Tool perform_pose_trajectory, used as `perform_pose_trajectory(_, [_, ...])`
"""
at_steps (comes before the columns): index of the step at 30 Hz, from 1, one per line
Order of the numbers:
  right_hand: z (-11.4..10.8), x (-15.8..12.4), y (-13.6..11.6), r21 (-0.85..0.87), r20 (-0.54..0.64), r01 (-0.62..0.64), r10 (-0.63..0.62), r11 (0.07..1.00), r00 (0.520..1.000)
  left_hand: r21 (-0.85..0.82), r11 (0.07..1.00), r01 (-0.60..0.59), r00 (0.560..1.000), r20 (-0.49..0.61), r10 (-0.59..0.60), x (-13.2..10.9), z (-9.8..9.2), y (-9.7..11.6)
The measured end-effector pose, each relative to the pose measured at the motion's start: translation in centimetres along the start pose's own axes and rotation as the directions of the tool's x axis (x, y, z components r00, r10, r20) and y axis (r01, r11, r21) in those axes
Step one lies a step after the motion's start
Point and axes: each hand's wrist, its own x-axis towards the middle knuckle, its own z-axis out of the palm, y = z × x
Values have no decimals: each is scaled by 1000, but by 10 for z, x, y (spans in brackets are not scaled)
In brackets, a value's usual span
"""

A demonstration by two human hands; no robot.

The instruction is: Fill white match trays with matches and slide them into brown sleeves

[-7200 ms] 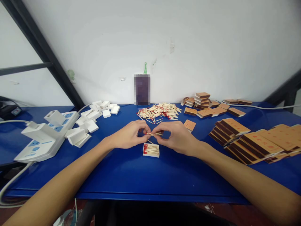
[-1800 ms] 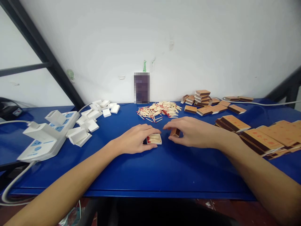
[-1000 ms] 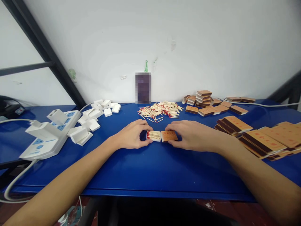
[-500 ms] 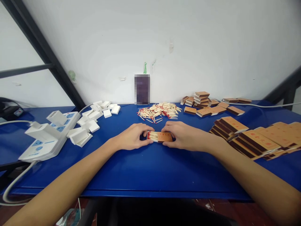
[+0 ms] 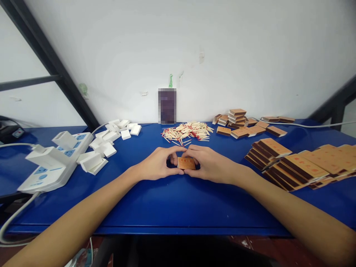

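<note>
A tan matchbox (image 5: 186, 163) sits just above or on the blue table between my two hands, its sleeve now covering the matches. My right hand (image 5: 213, 164) holds the right end, thumb along the near side and fingers behind. At the left end, my left hand (image 5: 157, 163) curls its fingers and thumb around the box, with fingertips meeting those of my right hand. Beyond them lies a heap of loose red-tipped matches (image 5: 189, 132).
White matchbox trays (image 5: 104, 142) lie scattered at left, beside a white power strip (image 5: 55, 168) with plugged-in chargers. Stacked tan matchboxes (image 5: 303, 165) stand near right. More tan boxes (image 5: 240, 131) are at back right. A pixelated dark rectangle (image 5: 167, 106) stands against the wall.
The tray with its matches has slid into the sleeve, so the match heads are covered. My hands have come together, the right one moving left.
</note>
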Motion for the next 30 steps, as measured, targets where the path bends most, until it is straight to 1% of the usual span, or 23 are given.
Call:
perform_pose_trajectory(3, [2, -1, 0, -61, 4, -8, 8, 998, 1000, 16, 1000, -21, 1000, 17, 21, 0, -1, -1])
perform_pose_trajectory(6, [2, -2, -2, -170, -6, -16, 15, 985, 1000, 22, 999, -44, 999, 28, 44, 0, -3, -2])
perform_pose_trajectory(8, [1, -2, -4, -230, -23, -14, 9, 973, 1000, 25, 999, -38, 999, 25, 37, 0, -5, -3])
perform_pose_trajectory(12, [0, -3, -10, -236, -6, -4, 3, 972, 1000, 36, 999, -17, 1000, -11, 17, 1, -6, -6])
perform_pose_trajectory(16, [3, -3, -14, -261, 24, 0, 6, 965, 1000, 101, 995, 19, 998, -64, -13, 1, -6, -10])
perform_pose_trajectory(19, [4, -2, -16, -307, 13, -25, 30, 951, 999, 143, 989, 47, 996, -83, -35, 1, -6, -11])
perform_pose_trajectory(22, [2, -3, -15, -397, -20, -96, 96, 913, 995, 184, 980, 72, 995, -88, -56, 1, -7, -11])
perform_pose_trajectory(25, [-7, -6, -11, -499, -35, -201, 212, 843, 977, 226, 972, 63, 996, -77, -47, 1, -8, -11])
perform_pose_trajectory(27, [-16, -9, -7, -561, -20, -242, 280, 791, 960, 254, 966, 42, 997, -68, -25, 1, -7, -11])
perform_pose_trajectory(30, [-31, -16, 0, -651, 22, -262, 363, 712, 932, 283, 959, 12, 999, -42, 0, 2, -6, -10])
